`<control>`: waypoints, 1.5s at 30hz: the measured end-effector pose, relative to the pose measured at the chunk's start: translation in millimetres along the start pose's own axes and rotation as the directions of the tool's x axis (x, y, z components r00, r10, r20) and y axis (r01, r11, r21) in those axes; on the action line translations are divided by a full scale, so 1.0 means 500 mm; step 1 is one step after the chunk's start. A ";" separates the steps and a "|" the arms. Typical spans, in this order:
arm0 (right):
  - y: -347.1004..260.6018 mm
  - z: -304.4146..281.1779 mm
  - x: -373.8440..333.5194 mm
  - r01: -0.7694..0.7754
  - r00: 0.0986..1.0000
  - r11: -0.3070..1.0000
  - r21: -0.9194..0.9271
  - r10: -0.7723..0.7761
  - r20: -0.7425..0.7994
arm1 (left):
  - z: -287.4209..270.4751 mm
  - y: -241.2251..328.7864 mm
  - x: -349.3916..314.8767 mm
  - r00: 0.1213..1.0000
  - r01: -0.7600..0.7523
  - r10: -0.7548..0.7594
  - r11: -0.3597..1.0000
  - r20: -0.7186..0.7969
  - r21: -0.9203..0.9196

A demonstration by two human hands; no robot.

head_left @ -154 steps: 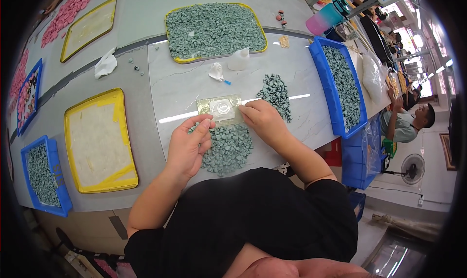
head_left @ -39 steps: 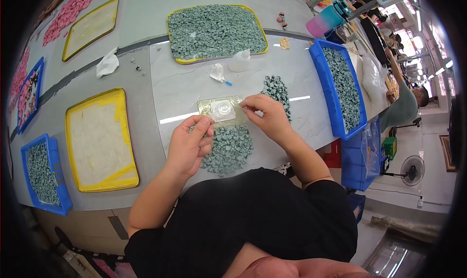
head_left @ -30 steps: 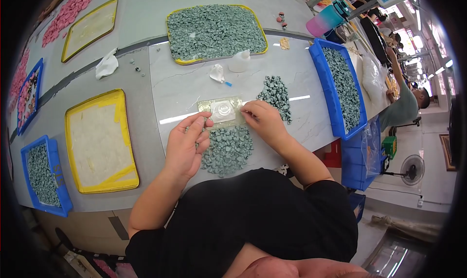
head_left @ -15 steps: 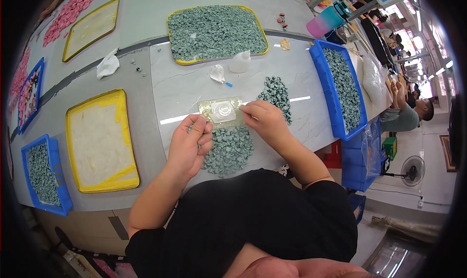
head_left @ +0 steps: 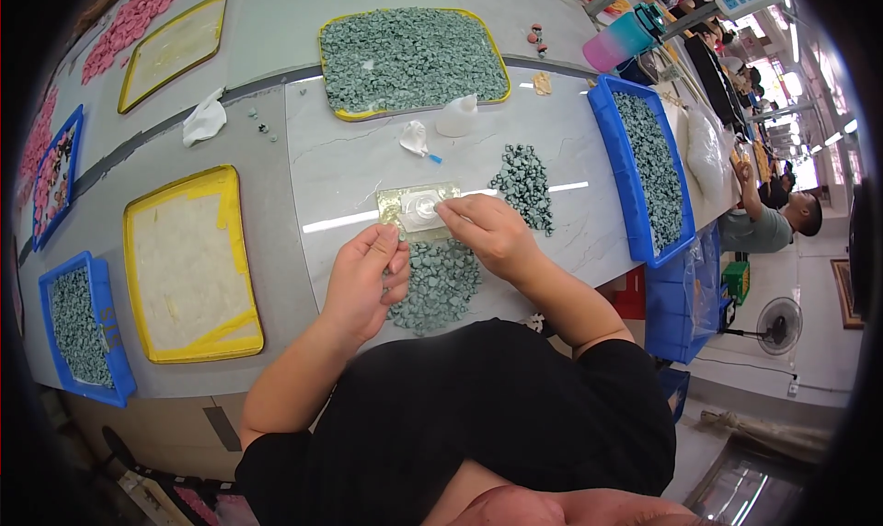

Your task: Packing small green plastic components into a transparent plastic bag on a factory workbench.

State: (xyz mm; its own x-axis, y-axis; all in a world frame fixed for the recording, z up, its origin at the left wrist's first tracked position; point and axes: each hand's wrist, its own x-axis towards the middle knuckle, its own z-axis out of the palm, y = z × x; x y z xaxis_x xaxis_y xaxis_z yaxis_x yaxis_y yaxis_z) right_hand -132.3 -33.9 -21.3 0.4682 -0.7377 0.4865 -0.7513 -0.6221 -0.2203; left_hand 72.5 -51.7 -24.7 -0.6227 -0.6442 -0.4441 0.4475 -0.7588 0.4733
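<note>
Writing: dark marks on the lower-left blue bin [head_left: 115, 347], too blurred to read.
Left hand [head_left: 370, 273]: centre, thumb and fingertips pinched together; anything between them is too small to make out.
Right hand [head_left: 489, 236]: fingertips bunched at the clear dish [head_left: 421, 208], partly covering it.
Dish: one, frame centre, above a yellowish pad [head_left: 390, 202].
Green piles [head_left: 432, 282]: two, below and right of the pad.
Yellow-rimmed trays [head_left: 189, 268]: three.

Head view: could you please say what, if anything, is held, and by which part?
Left hand and right hand look pinched; whether anything is held cannot be told.
</note>
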 end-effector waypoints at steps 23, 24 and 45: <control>-0.067 -0.019 0.029 -0.005 0.979 0.958 0.288 0.064 -0.195 | 0.011 -0.018 -0.010 0.996 -0.017 0.015 1.000 0.090 0.019; -0.068 -0.019 0.030 0.029 0.983 0.962 0.272 0.022 -0.183 | 0.010 -0.018 -0.010 0.996 -0.021 0.020 1.000 0.089 0.013; -0.098 -0.021 0.033 -0.380 0.903 0.705 0.598 0.422 0.076 | 0.006 -0.023 -0.036 0.859 -0.400 0.507 0.576 0.073 0.713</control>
State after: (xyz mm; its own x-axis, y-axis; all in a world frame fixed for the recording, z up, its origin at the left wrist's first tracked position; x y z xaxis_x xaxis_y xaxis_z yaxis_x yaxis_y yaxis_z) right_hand -92.7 -12.9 6.2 0.1415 -0.9489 0.2820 -0.4296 -0.3155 -0.8461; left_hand 76.5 -30.9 -20.0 -0.3548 -0.9310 -0.0864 0.0488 -0.1107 0.9927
